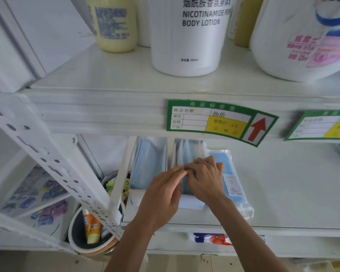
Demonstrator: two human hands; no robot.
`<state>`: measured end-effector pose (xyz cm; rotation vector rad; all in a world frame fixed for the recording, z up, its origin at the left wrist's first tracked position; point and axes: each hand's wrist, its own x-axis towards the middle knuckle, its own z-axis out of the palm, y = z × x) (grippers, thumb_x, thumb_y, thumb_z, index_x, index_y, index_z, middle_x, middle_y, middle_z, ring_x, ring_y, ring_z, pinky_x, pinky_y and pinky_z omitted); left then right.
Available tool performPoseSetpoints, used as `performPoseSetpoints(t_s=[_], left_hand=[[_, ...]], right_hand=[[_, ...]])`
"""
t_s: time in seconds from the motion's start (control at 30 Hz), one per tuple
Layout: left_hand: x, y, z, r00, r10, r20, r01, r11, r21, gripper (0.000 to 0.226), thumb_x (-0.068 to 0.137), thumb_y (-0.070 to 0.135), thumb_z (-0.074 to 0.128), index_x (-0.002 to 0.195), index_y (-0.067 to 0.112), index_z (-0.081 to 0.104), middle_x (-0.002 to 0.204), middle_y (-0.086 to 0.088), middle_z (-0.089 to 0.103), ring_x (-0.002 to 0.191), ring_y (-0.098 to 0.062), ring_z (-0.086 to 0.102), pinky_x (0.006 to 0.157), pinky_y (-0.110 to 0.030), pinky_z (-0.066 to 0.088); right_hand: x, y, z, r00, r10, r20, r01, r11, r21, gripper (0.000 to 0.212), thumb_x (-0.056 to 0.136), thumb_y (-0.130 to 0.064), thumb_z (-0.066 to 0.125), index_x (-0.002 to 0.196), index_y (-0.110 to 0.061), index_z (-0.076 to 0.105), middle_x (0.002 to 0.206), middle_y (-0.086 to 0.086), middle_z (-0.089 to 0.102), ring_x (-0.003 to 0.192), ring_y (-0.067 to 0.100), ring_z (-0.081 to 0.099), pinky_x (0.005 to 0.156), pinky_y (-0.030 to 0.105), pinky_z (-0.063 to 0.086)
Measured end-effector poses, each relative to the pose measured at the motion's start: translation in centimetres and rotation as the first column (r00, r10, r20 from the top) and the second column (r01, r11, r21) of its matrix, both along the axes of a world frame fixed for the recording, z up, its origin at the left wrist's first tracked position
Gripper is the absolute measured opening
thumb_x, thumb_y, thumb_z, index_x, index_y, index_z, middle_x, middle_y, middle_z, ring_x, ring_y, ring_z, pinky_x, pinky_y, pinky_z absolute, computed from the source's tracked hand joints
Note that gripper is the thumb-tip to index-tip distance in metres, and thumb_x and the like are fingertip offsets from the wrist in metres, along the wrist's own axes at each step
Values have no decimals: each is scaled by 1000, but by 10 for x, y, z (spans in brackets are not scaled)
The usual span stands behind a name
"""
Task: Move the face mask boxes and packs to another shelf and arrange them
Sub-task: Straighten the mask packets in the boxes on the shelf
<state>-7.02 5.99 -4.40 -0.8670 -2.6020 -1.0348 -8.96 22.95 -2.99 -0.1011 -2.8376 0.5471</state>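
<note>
**Both hands meet over the second mask box on the lower shelf**

At the far left, beside the perforated shelf post (53, 165), a round bin (81, 238) stands low, holding an orange tube. It is not part of the task.

On the lower shelf (283, 183) the first thing is an open white box (149, 163) filled with light blue masks that stand on edge. It sits close to the left end of the shelf, probably so that the row starts from the corner. No hand touches it.

Just beside it to the right is a second open box (186, 152), also with blue masks upright inside. The left hand (161, 197) reaches over this box from the front; its fingers are drawn together at the tips and seem to pinch something thin at the top of the masks, but blur does not let me tell exactly what. The right hand (206, 177) comes from the right with the fingers curled down, and its fingertips meet those of the left hand at the same spot. I judge that the two hands are straightening or pressing the masks in this box so it sits tidy.

Touching the right side of the second box lies a flat clear pack of blue masks (232, 179), with a white label on it. The right wrist passes above its near part. It lies lengthwise beside the box, which keeps the row compact.

Above, on the shelf edge, is a green price tag (220, 120) with a red arrow, and a white body lotion bottle (190, 36) stands on the upper shelf.
</note>
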Motion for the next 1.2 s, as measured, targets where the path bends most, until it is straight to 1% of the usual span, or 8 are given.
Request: performPoseSetpoints(t_s=[0.3,0.5,0.57,0.67,0.77,0.9,1.07,1.2], left_hand=[[-7,-3,-9,991,103,-84,-113,986,-121,35,104,37,44,119,20,70,144,-3,58,142,-19,42,117,-44,36],[3,-1,7,995,95,32,-97,993,73,56,95,49,53,146,28,42,156,8,40,144,-6,33,118,-29,32],[8,2,13,996,58,64,-65,992,113,76,89,56,62,154,33,30,162,14,29,149,-2,23,117,-24,24],[14,17,24,996,44,73,-59,975,216,92,82,51,76,155,25,28,158,13,32,147,-7,31,115,-25,35],[15,25,34,986,152,65,-165,923,347,79,79,27,82,146,19,39,141,9,45,131,-6,48,98,-19,49],[14,10,36,921,379,92,-368,767,526,64,77,-13,73,131,17,53,116,4,62,109,-9,62,88,-25,54],[8,-19,35,847,368,384,-529,506,682,29,95,10,69,122,20,63,104,1,73,99,-15,71,79,-34,58],[5,-28,29,780,449,437,-626,548,555,18,92,7,67,105,19,66,87,6,71,83,-2,69,65,-10,50]], right_hand=[[-7,-5,27,998,-69,-1,69,992,103,31,85,-41,55,106,-43,76,108,-13,72,102,19,47,78,35,14],[-5,-8,60,997,-45,56,53,988,-145,26,87,-27,63,108,-30,77,112,-7,69,98,17,64,83,30,48],[-3,-8,75,997,-75,-13,70,973,-218,23,84,-21,67,103,-25,79,107,-7,72,90,11,62,75,20,43],[4,-14,96,992,-100,-76,76,961,-267,23,80,-18,69,99,-24,81,97,-11,77,79,4,60,66,8,34],[10,-35,110,986,-94,-137,54,960,-273,24,77,-17,71,97,-25,81,95,-12,78,73,4,56,64,7,31],[13,-72,112,981,83,-176,-139,930,-341,28,85,-27,65,111,-28,75,106,-7,76,84,16,69,76,25,52],[25,-93,79,928,364,-86,-354,780,-516,57,95,-69,43,145,-43,35,138,-10,58,94,5,72,83,33,59],[31,-81,43,956,294,-5,-272,878,-395,35,102,-42,44,131,-30,59,128,-8,65,115,13,59,93,36,52]])
